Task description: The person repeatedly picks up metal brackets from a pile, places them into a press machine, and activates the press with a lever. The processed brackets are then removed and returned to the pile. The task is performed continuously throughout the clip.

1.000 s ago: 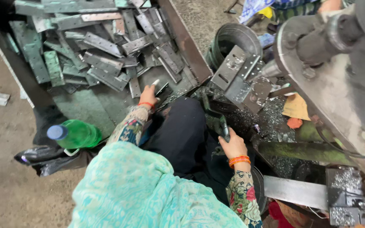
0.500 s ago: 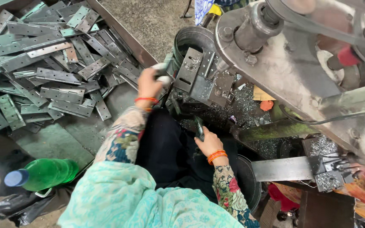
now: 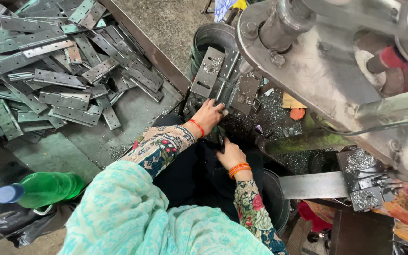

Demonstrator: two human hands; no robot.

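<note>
My left hand (image 3: 208,117) reaches forward to the press fixture (image 3: 223,82), a group of grey metal plates with slots and bolts. Its fingertips pinch a small grey hinge plate (image 3: 224,112) against the fixture's lower edge. Just below and to the right, my right hand (image 3: 231,154) is closed in a fist around a short dark handle (image 3: 220,140) that sticks up between the two hands. Both wrists wear orange bangles, and the sleeves are floral. The hands are about a palm's width apart, over my dark lap.
A large tray (image 3: 133,111) at the left holds a heap of several long grey hinge plates (image 3: 60,80). A green bottle (image 3: 43,189) lies at the lower left on a black bag. Metal shavings (image 3: 279,108) cover the machine bed. The big press body (image 3: 317,71) fills the right, behind a round bucket (image 3: 211,40).
My left hand went from the hinge pile to the fixture, carrying a hinge plate. My right hand stayed low on the dark handle. The view shifted closer to the machine.
</note>
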